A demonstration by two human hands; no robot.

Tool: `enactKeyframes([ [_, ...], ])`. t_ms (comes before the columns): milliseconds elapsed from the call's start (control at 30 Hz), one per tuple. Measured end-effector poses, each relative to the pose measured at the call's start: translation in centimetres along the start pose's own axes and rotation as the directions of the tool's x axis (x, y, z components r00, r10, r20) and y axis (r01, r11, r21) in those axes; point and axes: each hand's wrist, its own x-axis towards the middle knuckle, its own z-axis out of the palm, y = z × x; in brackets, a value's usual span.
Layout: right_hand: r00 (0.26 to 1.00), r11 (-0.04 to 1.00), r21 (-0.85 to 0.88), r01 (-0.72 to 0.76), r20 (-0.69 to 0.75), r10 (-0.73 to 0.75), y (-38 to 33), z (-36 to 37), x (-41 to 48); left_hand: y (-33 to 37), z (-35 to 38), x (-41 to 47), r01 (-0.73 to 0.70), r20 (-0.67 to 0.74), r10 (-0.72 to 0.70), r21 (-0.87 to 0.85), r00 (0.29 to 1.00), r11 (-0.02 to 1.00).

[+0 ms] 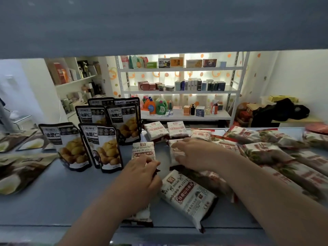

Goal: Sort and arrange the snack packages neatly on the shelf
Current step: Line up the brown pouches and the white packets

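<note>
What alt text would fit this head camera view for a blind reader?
Two hands reach onto a blue shelf: the left hand pinches a white snack pack, the right hand touches a second pack. Dark chestnut pouches stand at left; more white packs lie around.

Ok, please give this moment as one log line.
left hand: pinches white packet | right hand: holds second packet | chestnut pouches: upright at left
</note>
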Motion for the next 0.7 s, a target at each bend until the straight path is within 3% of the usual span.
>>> enactKeyframes([
  [100, 0.995, 0.999, -0.048, 0.023, -0.100, -0.027, -0.6, -0.9, 2.9, 0.2, -0.4, 0.0, -0.021, 0.037, 0.021, -0.015, 0.999, 1.000],
  [333, 0.997, 0.991, -0.125, -0.049, 0.050, 0.055, -2.3, -1.1, 9.8, 0.1, -0.2, 1.5, -0.071, 0.094, 0.067, 0.036, 0.993, 0.997],
  [700, 0.998, 0.986, -0.166, -0.037, -0.050, 0.029, -3.2, -0.6, 12.4, -0.6, 0.3, 2.5, -0.140, 0.107, 0.133, 0.066, 0.985, 0.988],
])
